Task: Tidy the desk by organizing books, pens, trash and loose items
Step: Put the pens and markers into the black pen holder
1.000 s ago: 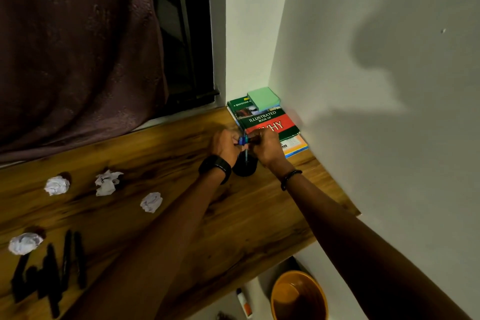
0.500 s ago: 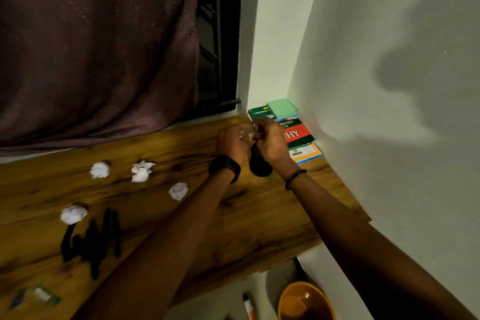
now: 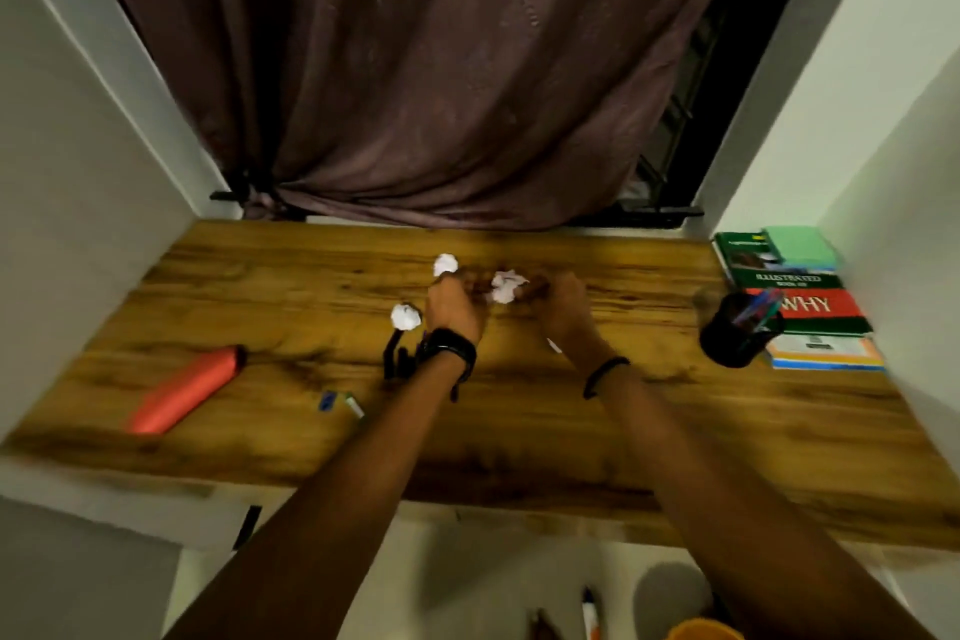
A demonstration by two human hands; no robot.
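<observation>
Mid-counter, toward the far edge: left grip [image 3: 457,309] and right grip [image 3: 563,309] meet at a crumpled white paper ball [image 3: 505,288]. Fingers look curled toward it, but the frame is smeared. Can't tell whether either grip pinches the ball or only touches it.

Risks:
- Second white paper wad [image 3: 445,265] sits at 11 o'clock of the left grip and third white paper wad [image 3: 406,316] at 9, both just beside the knuckles. They're light, so any sideways sweep would likely flick them off.
- Black markers [image 3: 397,359] lie bunched at 7 o'clock, right by the left wrist. Drawing that arm back could drag them toward the near edge.
- Small white scrap [image 3: 553,344] by the right wrist, probably paper, is easy to miss.
- Black pen cup [image 3: 735,335] at 3 o'clock stands upright, coloured pens leaning out, against or just in front of the stacked books [image 3: 810,307]. A right elbow swinging out could tip it.

Room:
- Wooden counter [image 3: 519,437] is boxed by white side walls [image 3: 78,172] at 3 and 9 and a dark curtain [image 3: 441,94] at 12. Only the 6 o'clock edge is open.
- Orange bin [image 3: 704,631] sits below that edge at 5.
- Orange-red cylinder [image 3: 184,390] lies at 8, well apart from the arms.
- Safest exit for the trash is straight back.
</observation>
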